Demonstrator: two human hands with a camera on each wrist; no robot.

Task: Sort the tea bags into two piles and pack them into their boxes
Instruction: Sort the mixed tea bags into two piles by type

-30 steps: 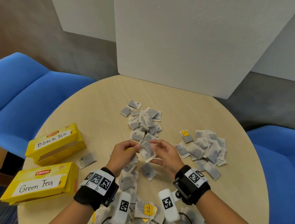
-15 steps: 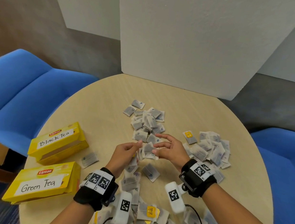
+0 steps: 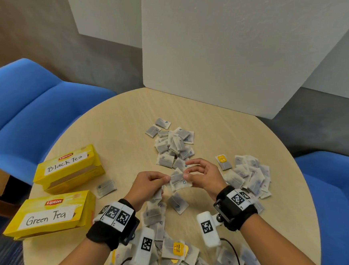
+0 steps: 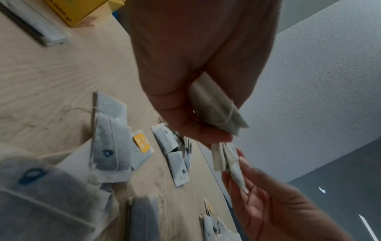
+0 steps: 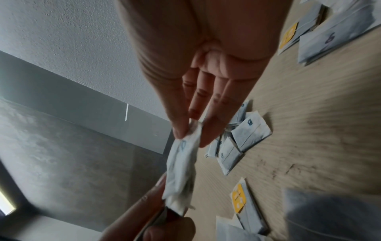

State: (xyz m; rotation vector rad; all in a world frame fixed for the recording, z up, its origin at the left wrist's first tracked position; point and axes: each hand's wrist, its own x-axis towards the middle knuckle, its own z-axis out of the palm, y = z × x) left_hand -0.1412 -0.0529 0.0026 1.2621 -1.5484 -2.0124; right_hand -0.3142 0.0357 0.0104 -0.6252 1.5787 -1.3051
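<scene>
Above the middle of the round table (image 3: pixel 117 128), both hands hold small grey-white tea bags (image 3: pixel 179 179) between them. My left hand (image 3: pixel 165 178) pinches their left edge and keeps another folded tea bag (image 4: pixel 216 110) tucked in its curled fingers. My right hand (image 3: pixel 187 173) pinches the right edge with thumb and fingers; the held tea bags (image 5: pixel 183 154) hang from that pinch down to the left hand (image 5: pixel 154 220). Two yellow boxes lie at the left, labelled Black Tea (image 3: pixel 68 165) and Green Tea (image 3: pixel 48 214). Whether the boxes are open cannot be told.
Loose tea bags lie in a far middle pile (image 3: pixel 172 144), a right pile (image 3: pixel 249 176) and a big heap (image 3: pixel 170 253) at the near edge under my wrists. One single bag (image 3: pixel 105 187) lies beside the boxes. Blue chairs (image 3: pixel 25 110) flank the table; a white board (image 3: pixel 228 53) stands behind it.
The hands have stayed together over the table's middle. The right hand's fingers, spread half a second ago, now close in a pinch on the bags shared with the left hand.
</scene>
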